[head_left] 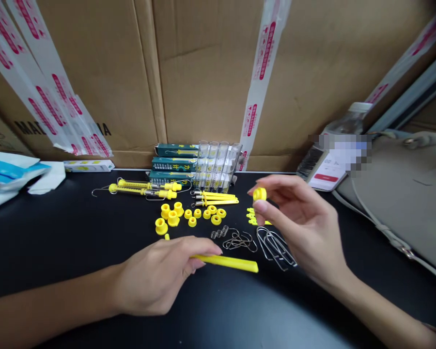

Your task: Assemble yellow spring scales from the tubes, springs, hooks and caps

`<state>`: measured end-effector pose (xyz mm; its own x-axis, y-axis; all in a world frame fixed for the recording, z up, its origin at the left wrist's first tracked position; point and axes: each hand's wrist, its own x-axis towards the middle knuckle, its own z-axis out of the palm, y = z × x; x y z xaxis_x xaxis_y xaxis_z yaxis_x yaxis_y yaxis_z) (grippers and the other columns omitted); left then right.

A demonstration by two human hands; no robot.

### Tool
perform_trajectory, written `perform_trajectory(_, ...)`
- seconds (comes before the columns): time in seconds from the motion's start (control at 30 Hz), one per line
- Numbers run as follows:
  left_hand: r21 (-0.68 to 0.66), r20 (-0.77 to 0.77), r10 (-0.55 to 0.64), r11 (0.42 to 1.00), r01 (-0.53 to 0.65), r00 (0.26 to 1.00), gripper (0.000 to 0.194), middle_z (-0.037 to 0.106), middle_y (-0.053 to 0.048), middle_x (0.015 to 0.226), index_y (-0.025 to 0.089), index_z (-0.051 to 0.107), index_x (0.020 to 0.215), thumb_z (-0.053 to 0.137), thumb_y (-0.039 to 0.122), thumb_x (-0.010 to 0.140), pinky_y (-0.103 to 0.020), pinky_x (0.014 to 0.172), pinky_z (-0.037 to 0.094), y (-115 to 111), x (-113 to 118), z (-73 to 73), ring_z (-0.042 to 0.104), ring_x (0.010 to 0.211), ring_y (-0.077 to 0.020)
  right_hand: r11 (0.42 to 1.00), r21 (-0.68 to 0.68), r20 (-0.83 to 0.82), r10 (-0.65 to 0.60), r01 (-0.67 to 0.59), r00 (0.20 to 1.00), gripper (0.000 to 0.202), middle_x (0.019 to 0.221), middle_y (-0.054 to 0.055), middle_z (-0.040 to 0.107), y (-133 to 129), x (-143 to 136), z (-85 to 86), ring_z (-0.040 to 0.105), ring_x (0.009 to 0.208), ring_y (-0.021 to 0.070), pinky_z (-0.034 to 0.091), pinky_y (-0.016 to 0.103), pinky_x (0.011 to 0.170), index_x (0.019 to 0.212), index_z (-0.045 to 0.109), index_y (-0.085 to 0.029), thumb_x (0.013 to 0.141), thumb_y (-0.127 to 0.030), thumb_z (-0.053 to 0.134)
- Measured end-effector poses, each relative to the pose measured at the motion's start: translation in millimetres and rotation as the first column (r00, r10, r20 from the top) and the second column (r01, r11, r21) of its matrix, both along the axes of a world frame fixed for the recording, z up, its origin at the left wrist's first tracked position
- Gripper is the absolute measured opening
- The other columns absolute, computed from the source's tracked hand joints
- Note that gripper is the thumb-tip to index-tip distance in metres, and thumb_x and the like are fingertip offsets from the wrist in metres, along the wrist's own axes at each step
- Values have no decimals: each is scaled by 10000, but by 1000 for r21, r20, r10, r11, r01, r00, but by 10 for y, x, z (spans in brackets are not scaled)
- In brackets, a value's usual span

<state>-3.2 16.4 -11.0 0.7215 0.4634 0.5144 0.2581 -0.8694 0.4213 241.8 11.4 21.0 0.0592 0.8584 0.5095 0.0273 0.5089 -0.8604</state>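
My left hand (pixel 160 274) grips a long yellow plastic rod (pixel 236 263) that points right, low over the black table. Pinched between thumb and fingertips of my right hand (pixel 305 218) is a small yellow plastic cap (pixel 259 194), held apart from the rod. Beyond the hands lie several larger yellow caps (pixel 173 218) and small yellow rings (pixel 216 219). Between the hands are small coil springs (pixel 220 232), thin wire hooks (pixel 240 241) and larger bent metal wires (pixel 276 247). Flat yellow pieces (pixel 252 216) are partly hidden behind my right hand.
Assembled yellow spring scales (pixel 145 189), yellow strips with springs (pixel 216 198), clear tubes (pixel 218 165) and green boxes (pixel 172 164) stand or lie farther back. Cardboard boxes (pixel 203 72) wall the rear. A bottle (pixel 349 121), a phone (pixel 330 167) and a grey bag (pixel 414 194) are at right.
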Motion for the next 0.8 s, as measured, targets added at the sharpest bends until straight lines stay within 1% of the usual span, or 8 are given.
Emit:
perform_trajectory(0.17, 78, -26, -54, 995, 55, 998, 239, 735, -28, 963, 193, 494, 1191, 418, 90, 990, -212, 691, 567, -2, 17, 50, 716, 773, -140, 996, -87, 231, -14, 35, 973, 170, 1013, 20, 737, 141, 76, -66, 686, 892, 145, 581, 256, 822, 1044, 726, -239, 876, -265, 716)
perform_trajectory(0.27, 90, -29, -183, 979, 185, 983, 281, 734, -52, 971, 168, 467, 1201, 427, 46, 951, -204, 618, 548, 8, 21, 90, 719, 763, -144, 993, -109, 442, 12, 40, 897, 140, 950, 25, 731, 211, 130, -147, 702, 826, 158, 598, 274, 753, 1002, 691, -209, 900, -303, 681)
perform_trajectory(0.33, 103, -47, -230, 967, 234, 972, 309, 729, -67, 975, 155, 456, 1206, 426, 32, 924, -206, 561, 526, 11, 18, 108, 724, 770, -154, 992, -118, 541, 28, 43, 840, 112, 890, 17, 728, 250, 156, -194, 701, 752, 155, 599, 262, 667, 998, 690, -206, 911, -267, 656)
perform_trajectory(0.4, 114, -75, -227, 965, 235, 971, 317, 722, -68, 954, 151, 456, 1203, 418, 30, 912, -217, 510, 492, 13, 14, 117, 721, 747, -158, 993, -106, 587, 14, 59, 809, 135, 894, 18, 741, 282, 171, -220, 705, 742, 162, 595, 276, 656, 1034, 697, -212, 913, -213, 636)
perform_trajectory(0.47, 114, -96, -212, 968, 223, 972, 311, 717, -63, 934, 152, 456, 1195, 411, 33, 911, -222, 484, 466, 15, 12, 118, 713, 713, -153, 993, -69, 634, -28, 93, 773, 169, 911, 25, 750, 309, 178, -222, 707, 777, 185, 588, 324, 717, 1053, 710, -219, 902, -185, 641)
perform_trajectory(0.6, 115, -118, -202, 970, 215, 972, 299, 709, -56, 933, 159, 456, 1186, 404, 37, 919, -220, 502, 467, 22, 17, 115, 710, 713, -144, 992, 11, 711, -98, 129, 696, 142, 981, 59, 739, 353, 191, -210, 687, 909, 233, 539, 399, 855, 960, 755, -209, 847, -141, 702)
perform_trajectory(0.67, 117, -130, -205, 968, 220, 970, 300, 708, -57, 946, 157, 458, 1186, 400, 38, 917, -226, 508, 467, 25, 19, 115, 713, 733, -148, 993, 27, 735, -100, 119, 671, 171, 1014, 62, 744, 373, 197, -227, 683, 929, 228, 535, 383, 848, 967, 757, -210, 855, -107, 681)
perform_trajectory(0.8, 113, -149, -198, 970, 216, 969, 312, 705, -49, 953, 160, 459, 1179, 398, 32, 901, -232, 504, 456, 28, 15, 117, 713, 748, -151, 992, 34, 765, -103, 119, 636, 244, 930, 40, 764, 408, 196, -309, 697, 832, 205, 555, 351, 770, 1069, 720, -212, 869, -85, 660)
